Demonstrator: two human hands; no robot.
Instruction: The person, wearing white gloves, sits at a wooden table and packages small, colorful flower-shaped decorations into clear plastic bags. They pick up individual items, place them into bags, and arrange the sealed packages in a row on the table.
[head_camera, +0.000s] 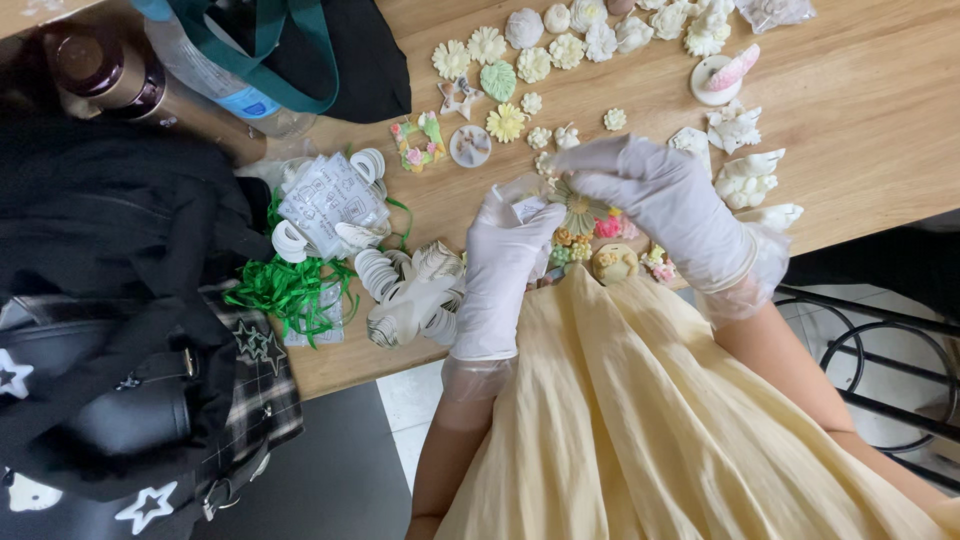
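Note:
Both my hands wear thin white gloves. My left hand (505, 265) grips a small clear plastic bag (527, 207) at the table's near edge. My right hand (660, 200) holds a pale daisy-shaped plaster flower (577, 208) at the mouth of that bag. Just below the hands lie small coloured plaster pieces, pink, green and a round tan one (614, 262). My lap in a pale yellow skirt (640, 420) is under the hands.
Several plaster flowers and shells (520, 60) are spread over the wooden table (860, 110), white bird figures (745, 175) at right. Green ribbon (285, 290), white ribbon curls (410, 295) and clear packets (330, 200) lie left. Black bags (110, 330) and a bottle (100, 75) crowd the far left.

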